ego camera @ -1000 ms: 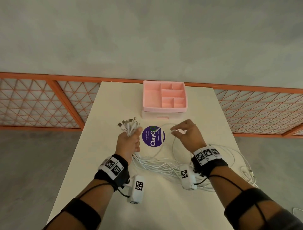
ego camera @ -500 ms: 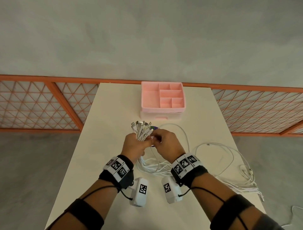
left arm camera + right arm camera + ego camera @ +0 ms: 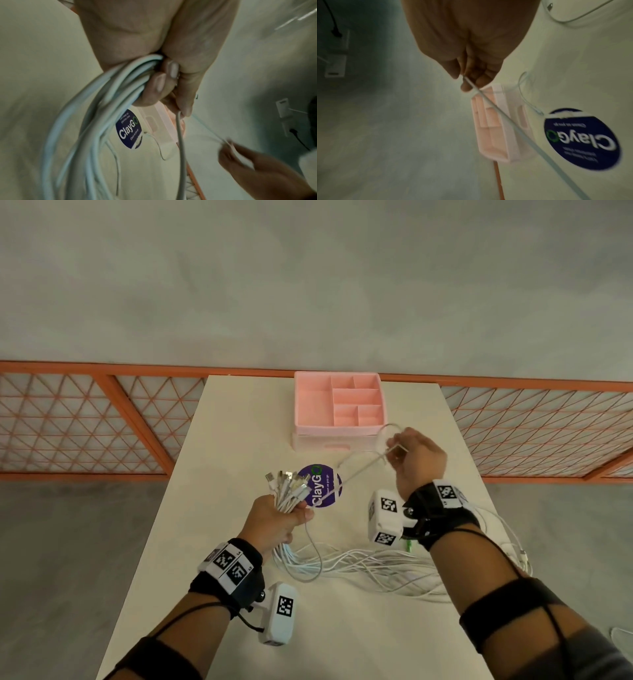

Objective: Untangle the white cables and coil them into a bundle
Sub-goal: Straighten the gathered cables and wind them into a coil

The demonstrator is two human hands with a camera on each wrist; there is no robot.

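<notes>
My left hand (image 3: 281,517) (image 3: 164,75) grips a bunch of white cables (image 3: 291,491) (image 3: 106,108) in a fist, their metal plug ends fanning out above it. The cables trail below the fist and spread over the table (image 3: 363,568) toward the right. My right hand (image 3: 411,460) (image 3: 467,75) is raised near the pink box and pinches a single white cable (image 3: 363,470) (image 3: 505,119). That cable runs taut from the left fist to the pinch, then loops (image 3: 385,433) back down.
A pink divided organizer box (image 3: 337,405) stands on the far middle of the cream table (image 3: 239,422). A round blue ClayGo sticker (image 3: 320,486) lies between the hands. More loose cable (image 3: 513,546) lies at the right table edge. Orange railing runs behind.
My right hand, which met the left at the bunch half a second ago, has pulled away up and to the right, drawing one cable out taut. The left hand keeps its grip.
</notes>
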